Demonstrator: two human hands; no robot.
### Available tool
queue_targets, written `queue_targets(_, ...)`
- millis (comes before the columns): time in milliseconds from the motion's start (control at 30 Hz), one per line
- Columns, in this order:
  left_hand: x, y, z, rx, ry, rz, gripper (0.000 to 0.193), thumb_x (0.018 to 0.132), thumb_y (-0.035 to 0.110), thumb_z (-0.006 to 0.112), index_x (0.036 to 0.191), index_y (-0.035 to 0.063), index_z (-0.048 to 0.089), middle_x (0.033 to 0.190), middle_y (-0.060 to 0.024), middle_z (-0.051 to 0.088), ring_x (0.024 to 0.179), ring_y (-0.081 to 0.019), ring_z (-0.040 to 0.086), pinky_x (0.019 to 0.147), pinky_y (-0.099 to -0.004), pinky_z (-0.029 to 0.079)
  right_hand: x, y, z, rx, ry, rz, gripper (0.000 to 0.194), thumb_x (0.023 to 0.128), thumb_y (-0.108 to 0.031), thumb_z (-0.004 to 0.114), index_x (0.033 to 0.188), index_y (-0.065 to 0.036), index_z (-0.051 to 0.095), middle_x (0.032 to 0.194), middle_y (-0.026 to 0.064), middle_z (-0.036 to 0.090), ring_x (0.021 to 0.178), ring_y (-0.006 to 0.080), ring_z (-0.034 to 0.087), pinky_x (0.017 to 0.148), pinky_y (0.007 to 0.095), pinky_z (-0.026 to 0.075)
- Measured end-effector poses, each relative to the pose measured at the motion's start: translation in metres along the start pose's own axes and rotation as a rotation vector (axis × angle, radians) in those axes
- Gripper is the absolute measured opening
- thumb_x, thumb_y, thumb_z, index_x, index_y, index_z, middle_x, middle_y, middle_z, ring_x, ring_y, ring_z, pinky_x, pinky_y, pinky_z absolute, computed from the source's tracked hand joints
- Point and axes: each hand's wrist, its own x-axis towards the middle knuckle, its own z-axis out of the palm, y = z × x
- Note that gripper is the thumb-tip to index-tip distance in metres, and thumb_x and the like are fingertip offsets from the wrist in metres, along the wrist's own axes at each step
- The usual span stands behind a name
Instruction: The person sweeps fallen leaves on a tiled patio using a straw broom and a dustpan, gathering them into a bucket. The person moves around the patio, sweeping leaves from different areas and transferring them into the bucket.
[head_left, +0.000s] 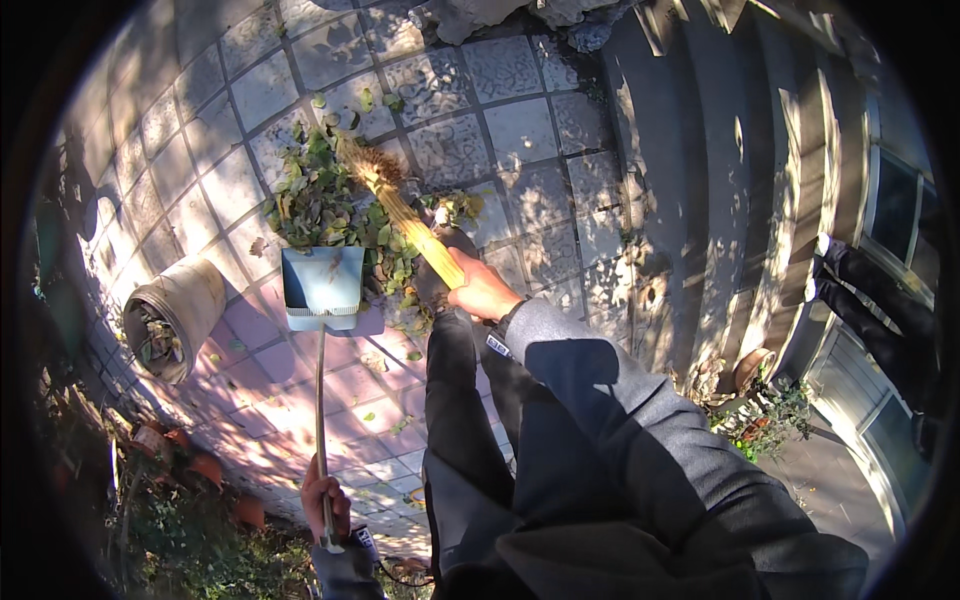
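My left hand (326, 499) is closed around the long handle of a light blue dustpan (324, 289), which lies on the paving with its mouth against a pile of green and brown leaves (319, 199). In my right hand (484, 286) is a yellow-handled broom (416, 232). Its brown bristles rest over the leaf pile, beyond the dustpan and to its right. More leaves lie between the dustpan and my feet, and some are near the broom's bristles. The far tip of the bristles blends into the sunlit tiles.
A dirty white bucket (196, 296) lies tipped on its side at the left, with leaves inside. Wide steps (705, 187) rise at the right, where a person in dark trousers (874, 300) stands. Rocks (480, 16) edge the top; plants and terracotta pots (206, 466) fill the lower left.
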Motion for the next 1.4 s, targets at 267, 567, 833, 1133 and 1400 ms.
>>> queue_targets(267,-0.010,0.018,0.005,0.039,0.099,0.087,0.062,0.093,0.001,0.048,0.154,0.0033,0.034,0.066,-0.0042,0.051,0.040,-0.0103,0.044,0.032,-0.0212,0.038,-0.006,0.023,-0.092,-0.024,0.275,-0.311,0.079,0.076,-0.012,0.065,0.150,-0.003,0.041,0.127,0.0239,0.063,0.118,0.0369,0.061,0.096,0.0369,0.050)
queue_targets(567,-0.034,0.048,-0.008,0.089,0.111,0.041,0.063,0.092,0.004,0.051,0.153,0.0051,0.037,0.065,-0.0025,0.051,0.041,-0.0085,0.041,0.033,-0.0219,0.033,0.056,-0.033,-0.029,-0.378,0.129,0.045,0.080,0.081,-0.016,0.062,0.154,-0.010,0.031,0.110,0.0315,0.068,0.105,0.0484,0.065,0.092,0.0514,0.052)
queue_targets(833,-0.019,0.084,-0.076,-0.064,0.033,-0.033,0.064,0.095,0.002,0.047,0.156,0.0069,0.028,0.069,-0.0074,0.059,0.040,-0.0147,0.048,0.032,-0.0259,0.039,0.014,-0.050,-0.033,-0.313,0.192,-0.077,0.088,0.072,-0.012,0.068,0.155,-0.013,0.038,0.128,0.0240,0.065,0.120,0.0385,0.063,0.101,0.0396,0.050)
queue_targets(1133,0.013,0.121,-0.120,0.007,0.099,-0.035,0.064,0.090,0.001,0.053,0.152,0.0017,0.037,0.064,-0.0050,0.054,0.040,-0.0123,0.046,0.034,-0.0243,0.038,0.146,-0.093,0.042,-0.543,0.331,-0.027,0.083,0.077,-0.016,0.066,0.153,-0.007,0.035,0.096,0.0276,0.071,0.082,0.0420,0.072,0.072,0.0463,0.058)
queue_targets(1400,0.047,0.155,-0.150,0.042,0.084,-0.053,0.057,0.093,0.002,0.048,0.149,0.0025,0.040,0.065,-0.0023,0.052,0.039,-0.0105,0.046,0.032,-0.0220,0.039,0.043,-0.088,0.115,-0.568,0.063,-0.287,0.089,0.073,-0.011,0.066,0.155,-0.006,0.034,0.095,0.0288,0.068,0.100,0.0467,0.066,0.087,0.0446,0.052)
